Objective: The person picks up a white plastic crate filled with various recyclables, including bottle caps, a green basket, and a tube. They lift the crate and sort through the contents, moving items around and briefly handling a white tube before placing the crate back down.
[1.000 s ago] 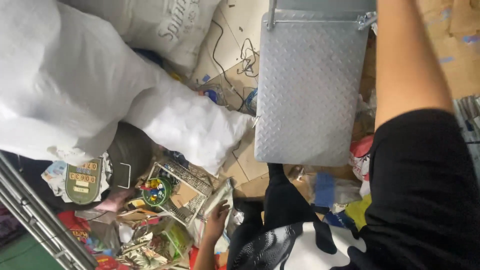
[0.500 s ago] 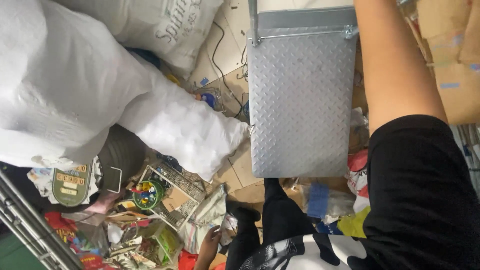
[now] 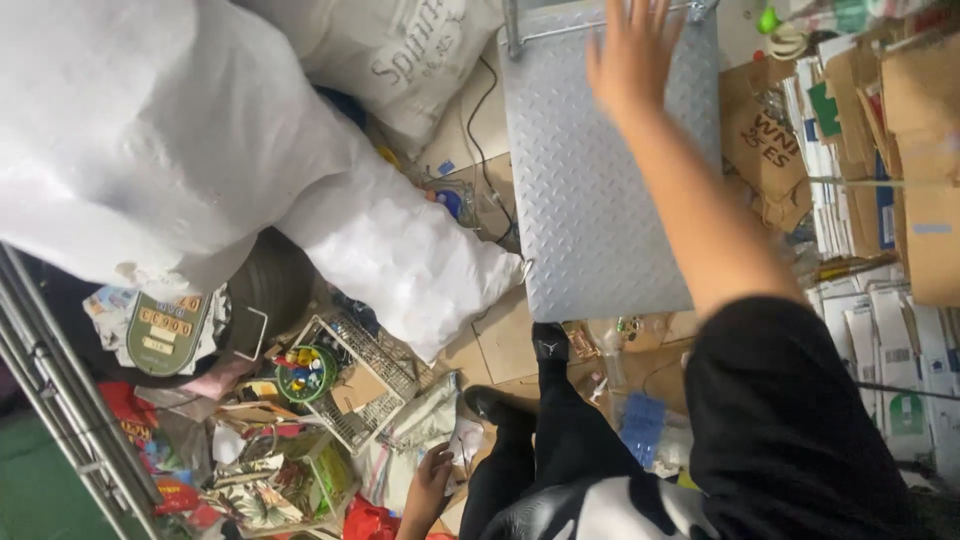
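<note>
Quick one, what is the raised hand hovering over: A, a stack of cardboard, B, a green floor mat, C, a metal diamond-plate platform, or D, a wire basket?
C: the right hand, fingers spread and empty, is above the grey diamond-plate platform.

Crumpled plastic wrapper (image 3: 425, 425), apparently pinched, hanging low.

The right hand (image 3: 632, 50) is spread open with nothing in it, hovering over the far end of a grey metal platform (image 3: 590, 200) — just beside the platform's handle bar (image 3: 600, 25). Stacked cardboard (image 3: 880, 150) lies to its right. The left hand (image 3: 432, 478) hangs low, fingers touching a crumpled plastic bag (image 3: 415, 425); beside it sit a wire basket (image 3: 360, 385) and, farther off, big white sacks (image 3: 150, 130).
</note>
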